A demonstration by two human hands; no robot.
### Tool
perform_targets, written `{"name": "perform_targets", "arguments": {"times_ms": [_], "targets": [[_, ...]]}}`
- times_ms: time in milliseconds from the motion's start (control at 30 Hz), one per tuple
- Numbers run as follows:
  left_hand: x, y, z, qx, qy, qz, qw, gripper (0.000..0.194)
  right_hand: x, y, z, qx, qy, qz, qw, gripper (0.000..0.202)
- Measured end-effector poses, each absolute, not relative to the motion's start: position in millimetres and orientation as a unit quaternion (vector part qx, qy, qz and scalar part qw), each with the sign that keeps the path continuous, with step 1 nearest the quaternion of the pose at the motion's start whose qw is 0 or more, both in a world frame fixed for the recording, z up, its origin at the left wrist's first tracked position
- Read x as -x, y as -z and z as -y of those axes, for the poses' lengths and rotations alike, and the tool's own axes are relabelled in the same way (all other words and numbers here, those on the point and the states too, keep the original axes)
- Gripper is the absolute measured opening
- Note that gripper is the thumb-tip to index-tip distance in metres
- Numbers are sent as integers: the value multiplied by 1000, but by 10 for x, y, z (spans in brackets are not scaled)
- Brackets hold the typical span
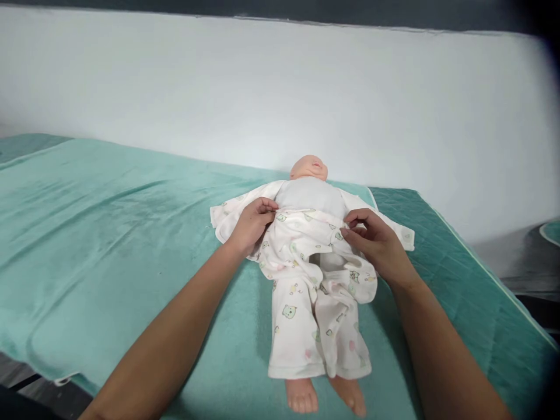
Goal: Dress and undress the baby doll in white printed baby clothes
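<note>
A baby doll (311, 195) lies on its back, head away from me, feet towards me. It wears a white printed baby outfit (301, 239) with small animal figures. The long sleeves are spread to both sides, while the plain whitish chest is uncovered. My left hand (256, 220) is closed, its fingertips pinching the cloth at the doll's waist on the left. On the right side of the waist, my right hand (374, 240) pinches the same cloth edge between thumb and fingers. Loose flaps hang over the upper legs. Both bare feet (301, 395) stick out of the trouser legs.
A smooth light-green sheet (109, 233) covers the bed under the doll. Darker quilted green bedding (455, 291) shows at the right. Behind the doll's head stands a white wall (262, 93). The bed's edge is at lower left, above a dark floor.
</note>
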State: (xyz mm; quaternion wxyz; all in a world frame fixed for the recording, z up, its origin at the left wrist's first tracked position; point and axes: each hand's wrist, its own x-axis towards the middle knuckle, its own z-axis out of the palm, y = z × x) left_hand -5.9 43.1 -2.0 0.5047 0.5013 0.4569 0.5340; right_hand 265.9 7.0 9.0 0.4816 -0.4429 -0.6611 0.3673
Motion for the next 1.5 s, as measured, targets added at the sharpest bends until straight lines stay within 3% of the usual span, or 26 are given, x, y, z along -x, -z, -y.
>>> {"name": "perform_targets", "arguments": {"times_ms": [267,400,633,867,1100,1333,1500], "targets": [[-29,-111,-257,-682,-567,-419,194,32,-2643,-138,-49,460,-340,687,448,14],[-50,-157,-199,-763,-503,-380,141,22,-2644,-150,-67,453,-262,730,441,13],[-64,-231,-190,-779,-430,-400,221,28,-2585,-115,-89,419,-214,743,476,6],[-95,-351,-370,-756,-408,-417,299,13,-2497,-105,-279,519,-180,688,474,14],[-119,-384,-757,-668,-407,-485,392,11,-2409,-290,-518,555,-158,703,416,12],[-56,-164,-859,-561,-445,-416,561,24,-2411,-141,-668,526,-310,629,481,22],[-42,-162,-762,-530,-476,-420,562,28,-2481,-18,-650,490,-391,574,526,24]]}}
